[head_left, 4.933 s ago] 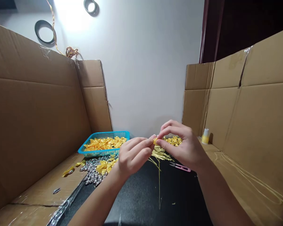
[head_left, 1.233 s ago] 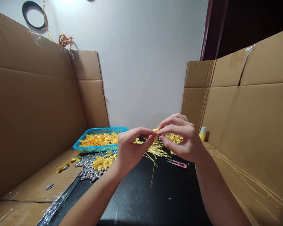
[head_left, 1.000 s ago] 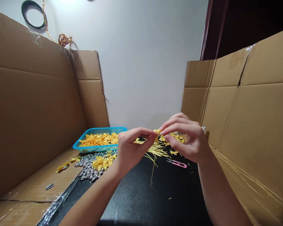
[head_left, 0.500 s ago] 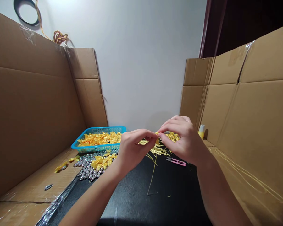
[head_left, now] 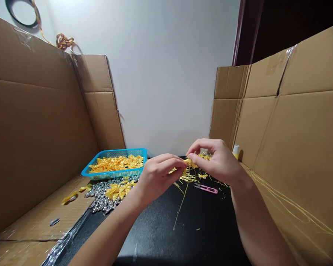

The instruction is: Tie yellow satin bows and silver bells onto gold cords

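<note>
My left hand [head_left: 155, 178] and my right hand [head_left: 218, 161] meet fingertip to fingertip above a black mat [head_left: 180, 236]. Between them they pinch a small yellow ribbon piece [head_left: 188, 162]. A thin yellow string [head_left: 181, 205] hangs from it down to the mat. Both hands are closed in a pinch. Behind them lies a heap of yellow strings and bows [head_left: 192, 173], partly hidden by the fingers.
A blue basket [head_left: 100, 171] of yellow ribbon bows sits at the back left. Silver beads [head_left: 100, 199] and loose yellow bows [head_left: 118, 190] lie before it. Pink snips [head_left: 207, 188] rest on the mat. Cardboard walls [head_left: 36, 122] stand left and right; a small bottle [head_left: 235, 150] is by the right wall.
Both hands have stayed together, working the yellow piece; my right fingers shifted around it. The hanging string swung slightly. The view drifted a little to the right.
</note>
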Demonstrator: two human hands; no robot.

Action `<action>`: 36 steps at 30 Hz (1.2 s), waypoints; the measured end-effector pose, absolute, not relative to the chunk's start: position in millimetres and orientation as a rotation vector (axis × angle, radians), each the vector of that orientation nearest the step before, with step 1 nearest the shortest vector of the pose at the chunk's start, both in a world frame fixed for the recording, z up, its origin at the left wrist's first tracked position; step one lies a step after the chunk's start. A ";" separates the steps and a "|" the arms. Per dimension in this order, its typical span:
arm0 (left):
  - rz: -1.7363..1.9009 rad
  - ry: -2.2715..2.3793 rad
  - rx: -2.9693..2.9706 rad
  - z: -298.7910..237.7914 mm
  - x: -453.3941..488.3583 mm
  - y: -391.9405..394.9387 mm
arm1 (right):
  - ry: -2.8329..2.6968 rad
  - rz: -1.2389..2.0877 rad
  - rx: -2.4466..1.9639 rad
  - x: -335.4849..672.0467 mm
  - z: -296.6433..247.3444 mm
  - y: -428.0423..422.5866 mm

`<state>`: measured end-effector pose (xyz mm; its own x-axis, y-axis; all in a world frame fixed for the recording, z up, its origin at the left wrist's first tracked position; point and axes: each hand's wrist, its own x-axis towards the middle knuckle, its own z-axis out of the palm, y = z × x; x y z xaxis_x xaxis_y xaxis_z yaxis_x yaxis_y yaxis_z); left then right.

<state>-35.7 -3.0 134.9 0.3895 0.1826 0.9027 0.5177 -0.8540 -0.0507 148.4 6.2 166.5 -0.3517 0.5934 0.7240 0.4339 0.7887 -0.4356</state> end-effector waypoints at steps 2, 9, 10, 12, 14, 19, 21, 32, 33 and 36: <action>-1.434 -0.612 -2.321 134.4 -35.8 -2.3 | -2.026 0.099 -0.744 148.8 166.0 3.2; -1.279 -0.580 -2.294 131.8 -35.5 3.3 | -2.097 -0.271 -0.859 141.5 160.1 -1.8; -1.256 -0.572 -2.299 131.9 -35.7 3.7 | -2.096 -0.280 -0.866 140.8 159.9 -1.0; -1.238 -0.550 -2.305 132.4 -36.3 3.4 | -2.094 -0.246 -0.859 141.1 160.5 1.2; -1.253 -0.520 -2.318 133.2 -37.2 1.9 | -2.104 -0.095 -0.813 143.5 162.5 4.1; -1.347 -0.474 -2.376 135.2 -38.1 -2.1 | -2.122 0.491 -0.662 151.2 168.0 14.5; -1.384 -0.478 -2.391 135.8 -37.6 -2.6 | -2.115 0.611 -0.630 152.1 168.0 19.8; -1.451 -0.465 -2.295 133.3 -41.2 2.5 | -2.022 0.475 -0.429 153.0 163.2 25.5; -1.417 -0.470 -2.292 132.9 -40.9 2.7 | -2.019 0.353 -0.473 153.3 163.7 20.7; -1.345 -0.478 -2.273 131.9 -39.1 3.0 | -2.025 0.036 -0.569 152.6 164.4 8.8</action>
